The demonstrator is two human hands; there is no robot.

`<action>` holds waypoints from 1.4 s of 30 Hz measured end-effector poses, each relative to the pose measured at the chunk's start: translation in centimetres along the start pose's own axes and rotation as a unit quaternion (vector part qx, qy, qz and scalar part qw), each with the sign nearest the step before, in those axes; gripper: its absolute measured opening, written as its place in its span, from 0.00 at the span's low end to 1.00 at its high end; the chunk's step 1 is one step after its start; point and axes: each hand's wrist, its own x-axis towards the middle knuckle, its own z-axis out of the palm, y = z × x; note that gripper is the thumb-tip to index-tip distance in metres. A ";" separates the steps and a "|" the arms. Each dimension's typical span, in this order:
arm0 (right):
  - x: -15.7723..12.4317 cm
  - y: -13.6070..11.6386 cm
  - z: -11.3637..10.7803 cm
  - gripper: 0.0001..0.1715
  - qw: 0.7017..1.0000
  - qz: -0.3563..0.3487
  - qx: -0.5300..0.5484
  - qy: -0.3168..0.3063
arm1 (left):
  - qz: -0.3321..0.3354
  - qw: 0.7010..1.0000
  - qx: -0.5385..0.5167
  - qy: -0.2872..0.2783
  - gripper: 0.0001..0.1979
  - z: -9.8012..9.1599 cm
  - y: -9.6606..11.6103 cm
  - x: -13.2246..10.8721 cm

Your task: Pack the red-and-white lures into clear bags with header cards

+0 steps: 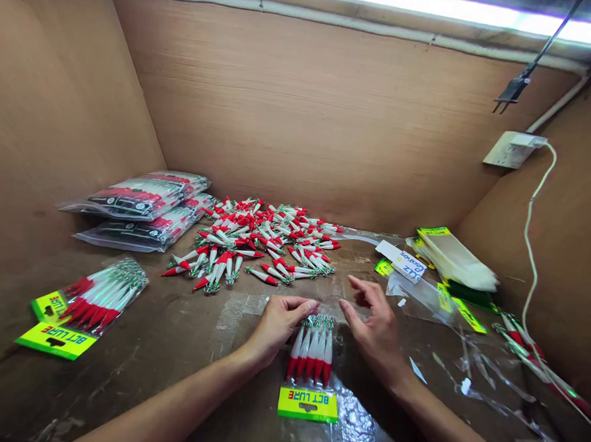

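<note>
A clear packet of red-and-white squid lures (pixel 310 356) lies in front of me, its yellow-green header card (pixel 308 404) toward me and upside down from my side. The lures lie side by side, hooks at the far end. At that far end, my left hand (pixel 285 327) is closed, thumb and fingers pinched at the packet's edge. Just to the right, my right hand (pixel 376 326) is raised with thumb and fingers apart, holding nothing. Beyond both hands lies a heap of loose squid lures (pixel 269 239).
Filled packets (pixel 90 302) overlap on the left, below stacked larger bags (pixel 146 205). At right are empty header-card bags (pixel 453 257), a handwritten label (pixel 402 261), plastic scraps and lures (pixel 523 341). A white cable (pixel 529 228) hangs from a socket (pixel 511 150); a plug (pixel 512 91) dangles above.
</note>
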 end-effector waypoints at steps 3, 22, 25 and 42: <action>0.7 -2.1 0.3 0.17 0.972 -0.179 -0.144 -0.056 | 0.040 0.999 0.024 -0.003 0.21 0.0 0.2 -0.1; 4.2 -5.2 2.3 0.06 0.876 -0.221 -0.350 -0.245 | 0.122 0.982 0.142 -0.007 0.17 -0.8 0.6 -0.7; 4.0 -5.1 2.1 0.07 0.877 -0.236 -0.328 -0.258 | 0.120 0.981 0.154 -0.011 0.16 -0.7 0.8 -1.0; 2.2 -4.5 0.6 0.06 0.953 -0.202 -0.187 -0.125 | 0.106 0.981 0.157 -0.044 0.21 -0.2 0.8 -1.4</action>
